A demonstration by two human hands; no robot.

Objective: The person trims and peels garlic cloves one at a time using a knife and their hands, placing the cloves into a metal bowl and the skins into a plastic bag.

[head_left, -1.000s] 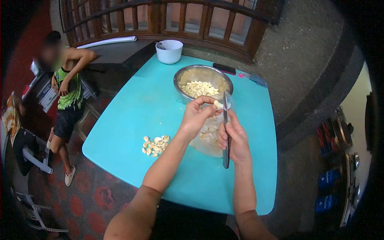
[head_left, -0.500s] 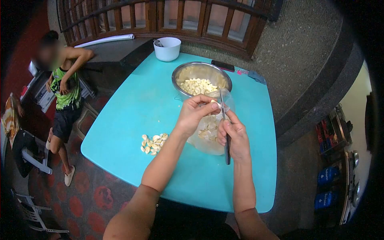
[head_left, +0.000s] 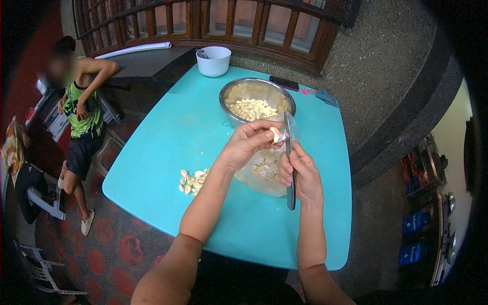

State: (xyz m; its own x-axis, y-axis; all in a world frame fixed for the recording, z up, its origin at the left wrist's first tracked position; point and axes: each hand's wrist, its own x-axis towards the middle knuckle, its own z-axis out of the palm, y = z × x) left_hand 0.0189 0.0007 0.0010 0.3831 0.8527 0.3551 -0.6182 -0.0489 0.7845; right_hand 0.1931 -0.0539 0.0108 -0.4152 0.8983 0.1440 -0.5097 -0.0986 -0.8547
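Left hand (head_left: 240, 146) pinched a garlic clove (head_left: 275, 132), right hand (head_left: 305, 175) gripped a knife (head_left: 291, 197), partly hiding a bag (head_left: 272, 187) of skins (head_left: 265, 168); near the far edge of the table (head_left: 162, 132), a bowl (head_left: 230, 113) held peeled cloves (head_left: 251, 109).

soft, even light falling across the scene, faint shadows showing, the floor at left staying dim, wide-angle distortion bending the edges, corners darkening to black

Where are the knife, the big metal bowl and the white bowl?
Knife (head_left: 291, 195): head view, on its dark handle.
Metal bowl (head_left: 233, 118): head view, on its outer wall.
White bowl (head_left: 214, 67): head view, on its outside wall.
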